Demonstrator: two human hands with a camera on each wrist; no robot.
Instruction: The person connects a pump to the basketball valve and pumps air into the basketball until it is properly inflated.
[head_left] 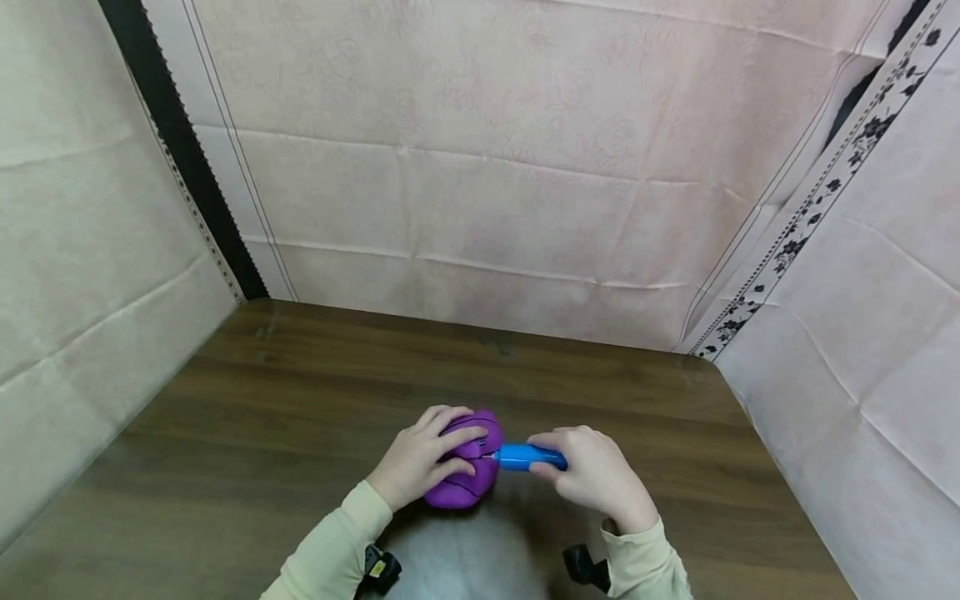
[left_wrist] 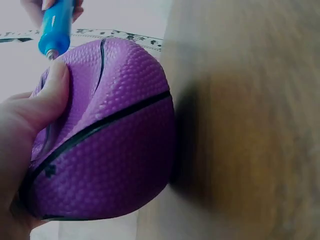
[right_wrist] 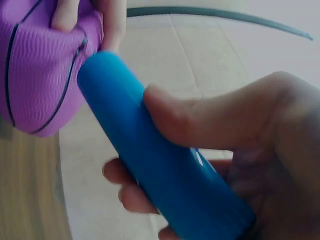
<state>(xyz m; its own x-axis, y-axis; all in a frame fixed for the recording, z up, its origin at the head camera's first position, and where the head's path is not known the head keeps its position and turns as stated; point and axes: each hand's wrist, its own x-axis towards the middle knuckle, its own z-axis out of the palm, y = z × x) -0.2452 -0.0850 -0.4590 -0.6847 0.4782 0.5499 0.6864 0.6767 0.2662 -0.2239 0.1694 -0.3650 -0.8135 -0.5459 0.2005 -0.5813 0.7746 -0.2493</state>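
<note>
1. Lying gripped in the left hand (head_left: pixel 420 458) is a dented, purple, pebbled ball (left_wrist: pixel 115 145).
2. The right hand (head_left: pixel 600 468) is clutching a smooth blue cylinder (right_wrist: pixel 142 135) — its metal tip (left_wrist: pixel 52 54) is pointing at the ball.

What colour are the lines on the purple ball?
The lines are black; the left wrist view shows them best.
</note>
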